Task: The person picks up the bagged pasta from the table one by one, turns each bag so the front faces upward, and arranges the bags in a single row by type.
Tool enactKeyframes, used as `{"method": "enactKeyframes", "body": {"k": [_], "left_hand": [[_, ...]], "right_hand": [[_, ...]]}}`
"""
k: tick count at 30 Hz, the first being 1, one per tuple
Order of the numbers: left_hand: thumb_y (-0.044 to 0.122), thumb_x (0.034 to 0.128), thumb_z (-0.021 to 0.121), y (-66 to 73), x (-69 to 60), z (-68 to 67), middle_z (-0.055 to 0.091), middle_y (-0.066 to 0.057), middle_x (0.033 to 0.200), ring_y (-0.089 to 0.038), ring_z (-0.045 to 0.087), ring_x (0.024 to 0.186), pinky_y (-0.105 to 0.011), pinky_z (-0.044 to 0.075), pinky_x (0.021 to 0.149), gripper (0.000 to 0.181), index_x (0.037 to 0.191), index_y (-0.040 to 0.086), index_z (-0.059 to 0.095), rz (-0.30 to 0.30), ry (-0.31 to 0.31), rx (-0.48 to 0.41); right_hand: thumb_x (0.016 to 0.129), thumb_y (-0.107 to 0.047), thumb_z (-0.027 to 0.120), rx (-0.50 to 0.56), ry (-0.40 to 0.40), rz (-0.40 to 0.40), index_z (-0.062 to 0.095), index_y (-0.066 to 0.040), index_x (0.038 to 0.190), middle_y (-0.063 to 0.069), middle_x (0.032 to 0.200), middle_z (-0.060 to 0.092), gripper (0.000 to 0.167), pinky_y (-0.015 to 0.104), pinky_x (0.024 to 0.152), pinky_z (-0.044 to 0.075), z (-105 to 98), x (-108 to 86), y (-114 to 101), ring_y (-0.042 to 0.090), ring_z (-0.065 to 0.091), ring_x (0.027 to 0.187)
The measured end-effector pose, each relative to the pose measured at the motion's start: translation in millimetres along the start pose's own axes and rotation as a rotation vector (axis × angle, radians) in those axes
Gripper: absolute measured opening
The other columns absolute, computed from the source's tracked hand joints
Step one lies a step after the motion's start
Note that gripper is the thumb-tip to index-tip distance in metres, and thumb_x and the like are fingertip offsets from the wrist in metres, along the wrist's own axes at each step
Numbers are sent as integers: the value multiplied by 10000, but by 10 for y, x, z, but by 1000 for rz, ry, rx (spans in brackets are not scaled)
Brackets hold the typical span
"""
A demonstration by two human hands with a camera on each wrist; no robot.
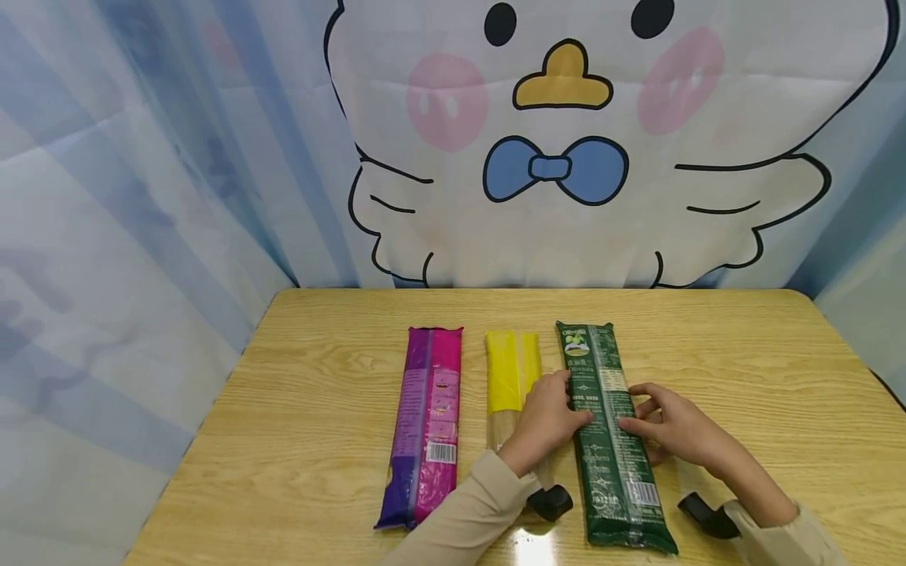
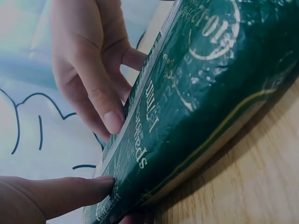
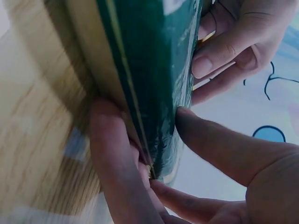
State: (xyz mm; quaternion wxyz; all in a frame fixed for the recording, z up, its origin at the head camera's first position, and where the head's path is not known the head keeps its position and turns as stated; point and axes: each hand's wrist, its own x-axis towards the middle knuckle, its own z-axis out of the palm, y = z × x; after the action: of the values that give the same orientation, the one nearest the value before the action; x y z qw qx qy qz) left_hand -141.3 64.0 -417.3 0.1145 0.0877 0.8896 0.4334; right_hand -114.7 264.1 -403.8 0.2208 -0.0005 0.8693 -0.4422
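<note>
A long green spaghetti packet [image 1: 614, 479] lies on the table at a slight slant, back label up, with a pale lengthwise seam. My left hand [image 1: 543, 417] holds its left edge near the middle, thumb on the top face. Across from it, my right hand [image 1: 672, 428] grips the right edge, thumb above. In the right wrist view the right hand's fingers [image 3: 112, 154] are bent along the lower side of the packet [image 3: 154, 70]. The left wrist view shows the left thumb [image 2: 70, 192] pressing the printed face; its other fingers are mostly hidden.
A yellow packet [image 1: 504, 369] with a see-through lower part lies left of the green one, partly covered by the left hand and forearm. Farther left is a pink and purple packet [image 1: 428, 424]. The wooden table [image 1: 318, 393] ends at a cartoon-printed curtain [image 1: 552, 236].
</note>
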Motion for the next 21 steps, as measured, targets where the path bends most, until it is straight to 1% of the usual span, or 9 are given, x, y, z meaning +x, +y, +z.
{"method": "enactKeyframes", "body": {"k": [4, 7, 14, 21], "left_hand": [[154, 800, 836, 4, -6, -9, 679, -46, 1021, -93, 607, 850, -210, 521, 722, 620, 1346, 19, 574, -10, 1, -46], [129, 799, 834, 9, -19, -13, 682, -54, 1069, -101, 620, 882, -215, 533, 746, 608, 1339, 16, 577, -17, 1, -81], [78, 807, 821, 29, -9, -8, 670, -48, 1151, -109, 627, 944, -228, 546, 804, 628, 1374, 37, 555, -73, -3, -170], [66, 799, 826, 17, -8, -1, 665, -57, 1175, -129, 640, 965, -241, 552, 813, 633, 1374, 47, 561, -75, 11, -201]], "right_hand": [[938, -254, 697, 18, -9, -15, 262, 148, 1451, 278, 1142, 549, 784, 397, 601, 602, -10, 6, 9, 217, 668, 836], [937, -223, 699, 35, -13, -28, 257, 151, 1449, 285, 1149, 543, 773, 402, 595, 597, -16, 4, 10, 226, 668, 854], [949, -195, 681, 53, -17, -61, 247, 121, 1473, 298, 1192, 511, 750, 394, 612, 590, -40, -6, -16, 242, 662, 934], [961, -143, 655, 83, -29, -77, 245, 106, 1489, 297, 1205, 494, 714, 396, 607, 587, -45, -21, -44, 243, 654, 944]]}}
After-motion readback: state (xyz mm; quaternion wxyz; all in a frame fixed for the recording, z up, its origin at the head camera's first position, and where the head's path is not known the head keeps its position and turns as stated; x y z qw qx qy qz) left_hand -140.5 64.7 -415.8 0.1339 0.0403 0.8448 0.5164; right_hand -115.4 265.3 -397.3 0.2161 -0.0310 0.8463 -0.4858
